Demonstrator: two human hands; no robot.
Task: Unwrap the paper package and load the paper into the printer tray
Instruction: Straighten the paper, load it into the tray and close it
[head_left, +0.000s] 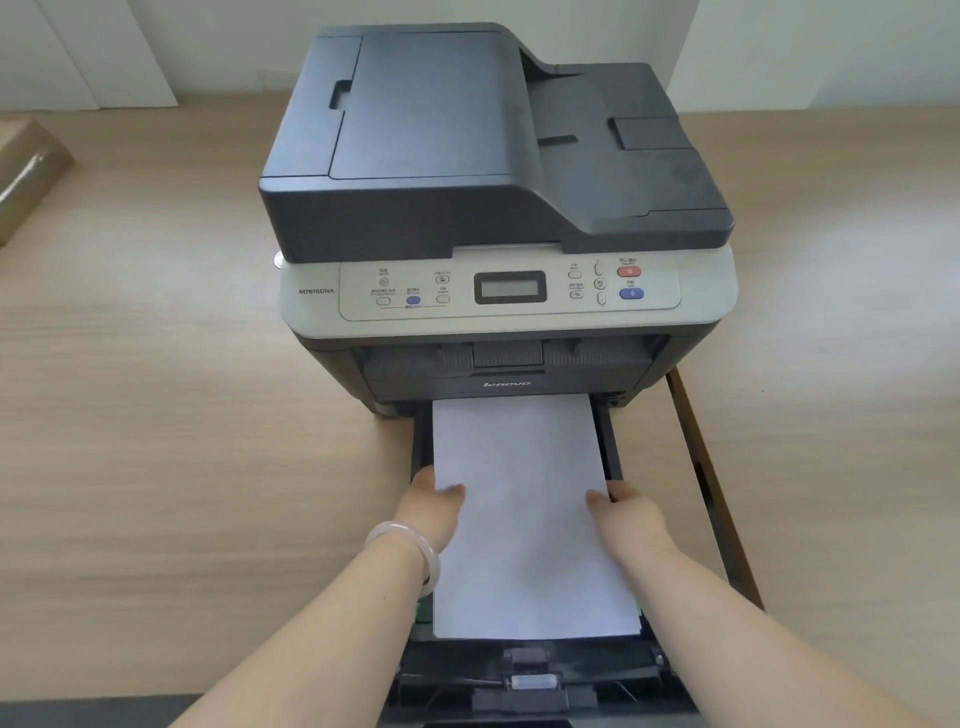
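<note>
A dark grey and light grey printer (493, 182) stands on the wooden table. Its black paper tray (613, 452) is pulled out toward me. A stack of white paper (524, 519) lies in the tray, its far end under the printer front. My left hand (431, 506) grips the stack's left edge, thumb on top, a pale bangle on the wrist. On the stack's right edge sits my right hand (631, 512), holding it the same way.
A brown paper package (26, 171) lies at the far left edge of the table. A thin brown board edge (711, 478) runs along the tray's right side. White walls stand behind the printer. A dark strip (93, 712) marks the table's near edge.
</note>
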